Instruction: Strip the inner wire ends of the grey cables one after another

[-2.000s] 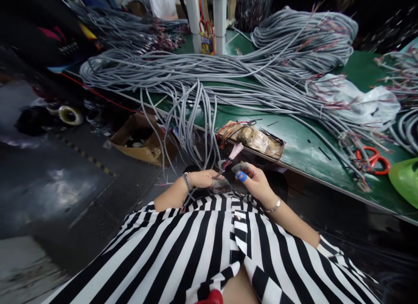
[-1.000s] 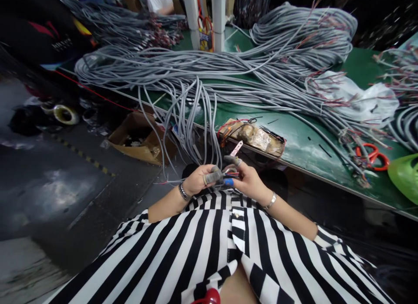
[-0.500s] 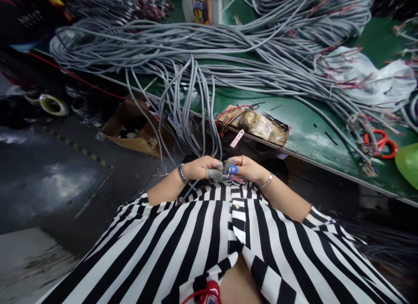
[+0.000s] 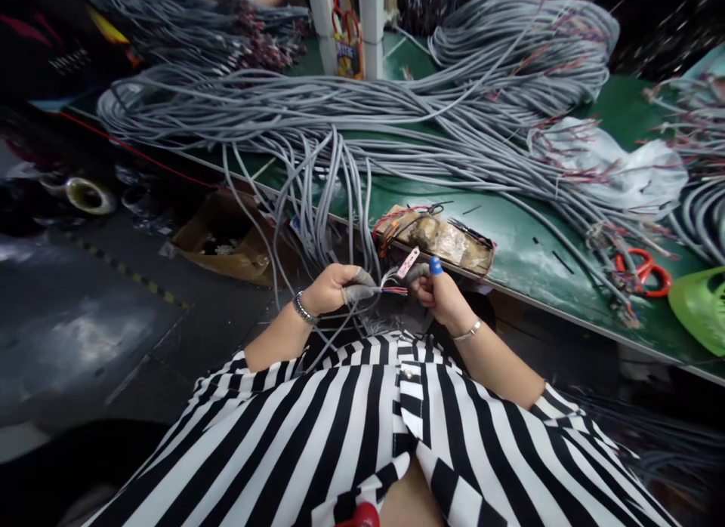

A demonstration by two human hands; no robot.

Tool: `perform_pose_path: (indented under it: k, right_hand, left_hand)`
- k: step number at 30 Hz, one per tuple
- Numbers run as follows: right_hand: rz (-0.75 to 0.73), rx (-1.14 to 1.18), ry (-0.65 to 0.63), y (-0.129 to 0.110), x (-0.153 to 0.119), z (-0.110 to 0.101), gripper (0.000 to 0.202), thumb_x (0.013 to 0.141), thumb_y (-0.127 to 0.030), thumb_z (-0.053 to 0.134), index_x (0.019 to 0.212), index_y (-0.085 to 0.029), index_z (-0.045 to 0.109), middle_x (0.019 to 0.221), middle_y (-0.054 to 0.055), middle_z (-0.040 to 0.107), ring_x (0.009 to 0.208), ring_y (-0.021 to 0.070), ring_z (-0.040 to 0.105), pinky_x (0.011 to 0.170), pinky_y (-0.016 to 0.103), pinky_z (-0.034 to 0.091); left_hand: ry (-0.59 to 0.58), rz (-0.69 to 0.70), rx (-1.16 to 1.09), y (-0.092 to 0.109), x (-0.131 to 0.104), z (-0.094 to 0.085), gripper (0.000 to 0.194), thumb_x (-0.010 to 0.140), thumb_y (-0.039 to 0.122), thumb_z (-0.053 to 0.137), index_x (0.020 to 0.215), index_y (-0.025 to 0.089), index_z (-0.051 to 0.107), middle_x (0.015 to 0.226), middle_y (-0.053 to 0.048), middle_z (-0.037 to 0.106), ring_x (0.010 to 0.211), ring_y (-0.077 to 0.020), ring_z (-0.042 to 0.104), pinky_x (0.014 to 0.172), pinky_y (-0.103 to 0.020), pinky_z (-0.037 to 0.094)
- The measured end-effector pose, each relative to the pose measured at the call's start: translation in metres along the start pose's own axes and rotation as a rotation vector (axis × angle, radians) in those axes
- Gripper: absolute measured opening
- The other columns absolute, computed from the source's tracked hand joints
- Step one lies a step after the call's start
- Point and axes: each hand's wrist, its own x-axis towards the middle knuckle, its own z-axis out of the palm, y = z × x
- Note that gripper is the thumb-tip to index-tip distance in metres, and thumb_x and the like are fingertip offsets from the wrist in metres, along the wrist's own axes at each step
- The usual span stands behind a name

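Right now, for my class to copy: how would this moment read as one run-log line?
left hand: holding wires | right hand: beside wire tips, contact unclear | scissors: on table

Cables [image 4: 272, 108]: smooth plastic sheathing. Tabletop [image 4: 513, 236]: glossy. Carton [image 4: 232, 266]: matt cardboard. Bag [image 4: 651, 176]: crinkled plastic. Shirt [image 4: 362, 421]: cloth.

cable end [image 4: 381, 289] unsheathed | red wires [image 4: 398, 291] straight, tips right, near level | pale wires [image 4: 390, 275] bent up | pinched in left fingers [image 4: 358, 293], off worktop [image 4: 515, 229]
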Motion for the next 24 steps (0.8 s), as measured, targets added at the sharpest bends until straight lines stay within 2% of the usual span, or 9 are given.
perform_pose_path:
  k: [4,8,15,21,24]
  right_hand:
    - [0.039,-0.005,0.04,-0.013,0.008,0.01,0.062,0.068,-0.078,0.057,0.063,-0.017,0.05,0.049,-0.007,0.037,0.038,0.0019,0.016,0.036,0.017,0.007]
    - [0.016,0.099,0.015,-0.017,0.011,0.017,0.056,0.065,-0.069,0.068,0.065,-0.017,0.048,0.054,-0.008,0.036,0.04,0.0014,0.017,0.036,0.015,0.009]
    - [0.021,0.2,0.032,-0.016,0.01,0.02,0.054,0.062,-0.065,0.074,0.066,-0.017,0.049,0.056,-0.006,0.041,0.044,0.0026,0.023,0.037,0.016,0.01]
    - [-0.049,0.174,0.063,-0.014,0.013,0.024,0.053,0.066,-0.067,0.07,0.061,-0.016,0.053,0.049,-0.005,0.04,0.041,0.0034,0.021,0.037,0.018,0.01]
    - [-0.07,0.164,0.052,-0.013,0.015,0.024,0.054,0.067,-0.068,0.068,0.059,-0.017,0.053,0.045,-0.007,0.035,0.04,0.0032,0.019,0.038,0.02,0.009]
  left_hand:
    - [0.167,0.007,-0.08,-0.004,0.012,0.008,0.032,0.076,0.042,0.072,0.079,0.01,0.07,0.066,-0.004,0.065,0.058,-0.0102,0.056,0.057,-0.02,0.046]
    - [0.24,0.004,-0.154,-0.008,0.02,0.015,0.036,0.076,0.046,0.071,0.078,0.01,0.068,0.057,0.0,0.058,0.048,-0.0069,0.048,0.047,-0.018,0.04]
    - [0.154,-0.039,-0.191,-0.018,0.026,0.026,0.038,0.074,0.048,0.072,0.079,0.01,0.068,0.058,0.0,0.058,0.049,-0.0067,0.047,0.048,-0.018,0.039]
    - [0.107,-0.068,-0.217,-0.024,0.027,0.032,0.038,0.073,0.047,0.073,0.08,0.01,0.067,0.056,0.001,0.055,0.049,-0.0064,0.045,0.048,-0.018,0.037]
    - [0.064,-0.069,-0.208,-0.024,0.025,0.033,0.039,0.072,0.047,0.074,0.08,0.01,0.067,0.057,0.001,0.055,0.05,-0.0067,0.045,0.049,-0.019,0.037]
